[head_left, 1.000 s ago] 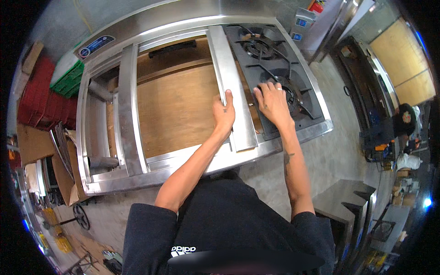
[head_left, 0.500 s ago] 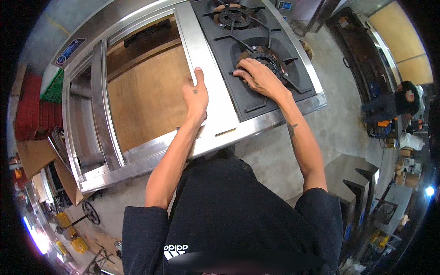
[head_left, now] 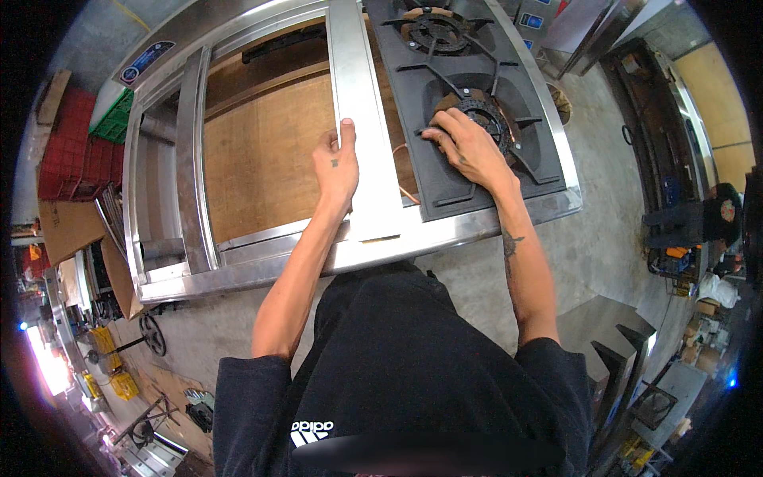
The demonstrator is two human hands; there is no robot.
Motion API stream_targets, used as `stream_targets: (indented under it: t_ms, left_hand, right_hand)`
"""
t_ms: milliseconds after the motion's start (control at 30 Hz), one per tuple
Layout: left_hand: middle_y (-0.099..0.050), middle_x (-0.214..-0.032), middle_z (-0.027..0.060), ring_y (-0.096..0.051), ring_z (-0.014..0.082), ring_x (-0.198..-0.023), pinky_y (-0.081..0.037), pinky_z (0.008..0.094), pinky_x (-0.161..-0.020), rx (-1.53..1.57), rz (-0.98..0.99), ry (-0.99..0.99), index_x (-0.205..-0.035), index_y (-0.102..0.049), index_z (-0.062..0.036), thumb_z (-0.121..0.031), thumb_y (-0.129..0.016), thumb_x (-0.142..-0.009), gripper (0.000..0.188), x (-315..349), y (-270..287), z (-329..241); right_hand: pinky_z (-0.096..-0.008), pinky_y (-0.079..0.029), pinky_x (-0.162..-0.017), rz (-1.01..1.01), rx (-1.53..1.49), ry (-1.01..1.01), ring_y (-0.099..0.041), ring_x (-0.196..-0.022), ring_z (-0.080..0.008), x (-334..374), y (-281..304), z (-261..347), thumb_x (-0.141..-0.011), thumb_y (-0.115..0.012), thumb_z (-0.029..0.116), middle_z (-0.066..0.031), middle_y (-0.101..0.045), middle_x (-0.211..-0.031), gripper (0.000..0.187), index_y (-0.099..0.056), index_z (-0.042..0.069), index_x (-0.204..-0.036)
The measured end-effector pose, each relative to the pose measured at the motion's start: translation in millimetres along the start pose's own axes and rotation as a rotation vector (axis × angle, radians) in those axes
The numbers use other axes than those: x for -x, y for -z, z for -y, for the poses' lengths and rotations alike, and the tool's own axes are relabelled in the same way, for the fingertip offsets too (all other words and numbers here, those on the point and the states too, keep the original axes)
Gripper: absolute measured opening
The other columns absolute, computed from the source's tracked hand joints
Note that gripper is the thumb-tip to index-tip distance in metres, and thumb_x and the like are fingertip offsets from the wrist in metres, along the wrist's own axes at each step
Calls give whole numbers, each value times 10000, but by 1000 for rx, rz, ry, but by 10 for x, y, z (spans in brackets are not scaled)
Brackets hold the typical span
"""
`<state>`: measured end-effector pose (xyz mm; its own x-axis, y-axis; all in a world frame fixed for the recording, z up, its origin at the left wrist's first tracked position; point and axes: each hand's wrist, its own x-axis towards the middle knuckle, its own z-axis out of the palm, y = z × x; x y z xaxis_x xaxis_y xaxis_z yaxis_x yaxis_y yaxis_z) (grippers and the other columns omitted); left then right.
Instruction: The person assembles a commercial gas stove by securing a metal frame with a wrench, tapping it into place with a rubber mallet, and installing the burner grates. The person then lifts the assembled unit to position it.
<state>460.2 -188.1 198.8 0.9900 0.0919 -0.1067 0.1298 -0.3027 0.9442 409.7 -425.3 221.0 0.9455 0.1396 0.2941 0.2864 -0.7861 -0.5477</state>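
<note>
Left hand (head_left: pixel 336 168) clamped on metal strip (head_left: pixel 369 151), left edge. Right hand (head_left: pixel 470 151) on stove top (head_left: pixel 429 187), cannot tell grip. Blue label (head_left: pixel 148 63) far left; white lettering (head_left: pixel 311 432) on shirt (head_left: pixel 421 358).

Glare whitens the steel strip (head_left: pixel 367 151), a pinkish-white light (head_left: pixel 49 362) flares lower left, and edges bend toward black corners.

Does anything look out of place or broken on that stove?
One thing: a gap shows between the pale steel strip by the left hand and the black burner plate. A thin copper-coloured tube or wire shows in it, so the top looks not fully closed. I see no spill or clear damage.
</note>
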Motion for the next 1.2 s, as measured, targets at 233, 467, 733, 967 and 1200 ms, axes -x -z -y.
stream_targets:
  t_ms: [233, 467, 733, 967, 1200]
  left_hand:
    - [-717, -1008, 234, -659, 248, -972, -510, 401, -901, 2, -23, -50, -1205, -648, 141, -492, -571, -1048, 657, 49, -71, 52]
    - [-683, -929, 96, -607, 171, -844, -505, 318, -789, 114, 96, 75, -1040, -673, 82, -483, -534, -1075, 583, 43, -50, 66]
    - [-691, -1042, 107, -613, 165, -929, -494, 291, -847, 0, 106, 36, -1150, -672, 102, -502, -561, -1061, 621, -114, 73, 165]
    - [-693, -1128, 108, -630, 157, -986, -495, 274, -896, -20, 143, 82, -1241, -652, 77, -493, -530, -1078, 606, -53, 95, 93]
    - [-702, -956, 61, -650, 161, -820, -525, 303, -753, -106, 11, 169, -1165, -699, -1, -555, -549, -1045, 587, 44, -33, -109]
  right_hand:
    - [-502, -532, -811, -27, 47, 1, -636, -989, -411, 3, -87, -83, -1002, -634, 333, -193, -618, -1011, 294, -625, 46, -1063]
    - [-479, -528, -856, -367, 136, 118, -633, -964, -402, 129, 129, 39, -980, -649, 402, -186, -642, -1005, 376, -667, 47, -1102]
    - [-434, -554, -850, -1245, -28, -621, -729, -914, -317, 1333, 1469, -1626, -1058, -562, 272, -154, -745, -982, 291, -661, 30, -1185]
    - [-526, -533, -855, -666, -14, -782, -684, -1001, -453, 1866, 733, -3306, -1002, -633, 283, -263, -705, -1041, 360, -622, -33, -1174]
    - [-535, -465, -1033, -278, 104, -631, -547, -1224, -499, 1275, -92, -3703, -978, -674, 341, -318, -545, -1301, 470, -590, -30, -1255]
